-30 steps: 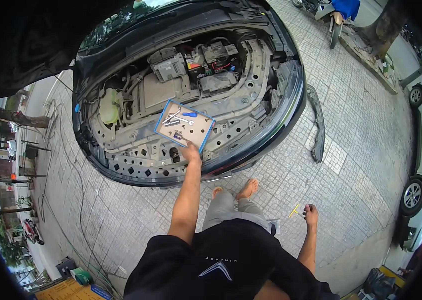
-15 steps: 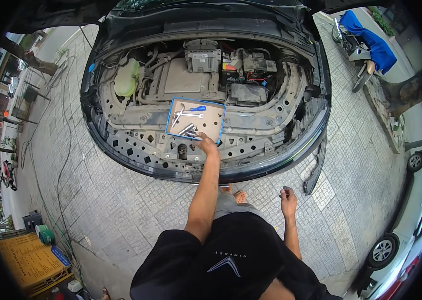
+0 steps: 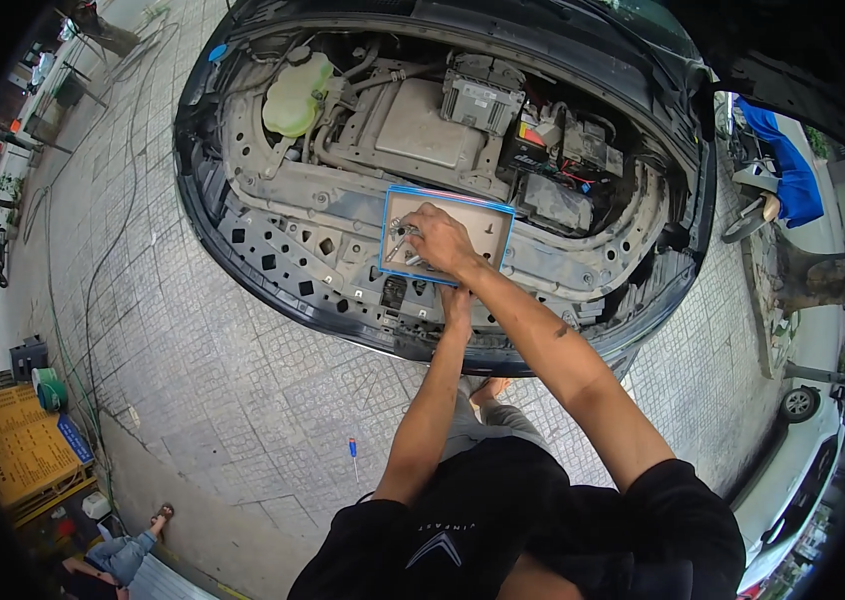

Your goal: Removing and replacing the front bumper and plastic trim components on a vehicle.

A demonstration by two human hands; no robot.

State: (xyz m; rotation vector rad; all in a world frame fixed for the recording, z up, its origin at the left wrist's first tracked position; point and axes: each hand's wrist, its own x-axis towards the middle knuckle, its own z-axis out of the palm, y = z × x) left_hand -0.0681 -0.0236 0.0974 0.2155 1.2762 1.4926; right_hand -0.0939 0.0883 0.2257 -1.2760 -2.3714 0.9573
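Note:
A shallow cardboard box with a blue rim (image 3: pixel 511 245) sits over the front crossmember of an open car engine bay. My right hand (image 3: pixel 440 240) reaches across into its left part, fingers bent down and drawn together over metal tools (image 3: pixel 398 250). What the fingertips hold, if anything, is hidden. A small dark bolt (image 3: pixel 489 228) lies in the box's right part. My left hand (image 3: pixel 458 305) is at the near edge of the box, below my right wrist. Its fingers are out of sight there.
A screwdriver (image 3: pixel 353 450) with a blue and red handle lies on the paving. Around the box are a green-tinted fluid tank (image 3: pixel 295 95), a control unit (image 3: pixel 483 100) and a battery (image 3: pixel 533 145). A person's leg (image 3: pixel 133 550) shows at lower left. A white car (image 3: pixel 793 490) stands right.
My right hand has moved from beside my body up into the box and now covers the tools. The view has shifted, bringing the screwdriver on the paving into sight.

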